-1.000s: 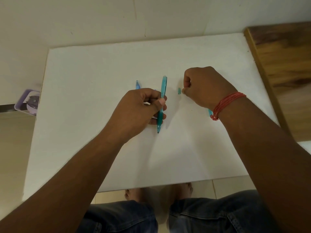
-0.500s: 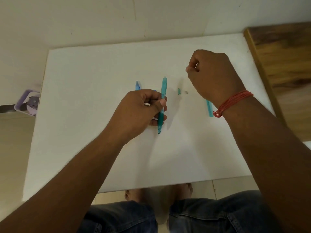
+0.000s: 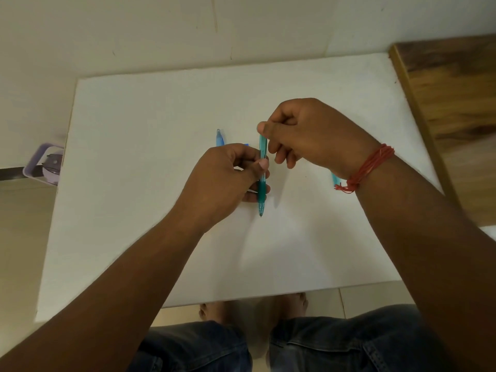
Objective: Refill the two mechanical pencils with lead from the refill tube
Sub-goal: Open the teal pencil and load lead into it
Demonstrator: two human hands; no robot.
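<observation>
Fingers of left hand (image 3: 225, 178) curled round teal pencil (image 3: 262, 181), right hand (image 3: 306, 135) fingers pinched at its top end

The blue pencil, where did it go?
In the head view the blue pencil lies on the white table, just beyond the left hand, which hides most of it, left of the teal pencil.

Both forearms cross the near half of the white desk (image 3: 134, 183), the left hand (image 3: 222, 178) and right hand (image 3: 308, 135) meeting mid-desk around a teal mechanical pencil (image 3: 262, 181). A blue pencil (image 3: 220, 136) lies just behind the left hand; a teal tube (image 3: 335, 179) pokes out under the right wrist. Bare surface runs along the far edge, left side and near-right corner.
</observation>
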